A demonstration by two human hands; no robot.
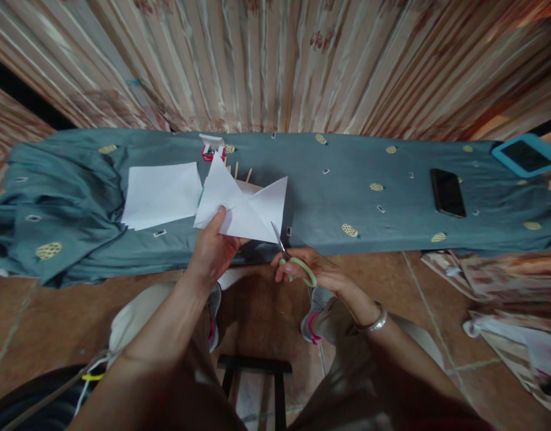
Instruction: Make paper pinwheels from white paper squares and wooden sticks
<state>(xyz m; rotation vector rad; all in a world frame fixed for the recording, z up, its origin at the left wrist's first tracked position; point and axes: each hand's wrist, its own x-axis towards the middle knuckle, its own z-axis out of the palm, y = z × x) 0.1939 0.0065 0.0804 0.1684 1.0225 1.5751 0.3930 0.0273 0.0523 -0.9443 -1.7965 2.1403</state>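
My left hand (213,246) is closed on a white sheet of paper (241,203) with pointed, cut flaps, held up over the near edge of a cloth-covered table (347,197). My right hand (309,270) grips green-handled scissors (289,256); the blades point up and meet the paper's lower right edge. A bracelet sits on my right wrist.
More white paper (161,194) lies flat at left on the blue-grey cloth. A small red-and-white box (211,148) and wooden sticks (241,173) sit behind the held sheet. A black phone (447,192) and a blue-cased tablet (526,154) lie at right. A stool (255,368) stands between my feet.
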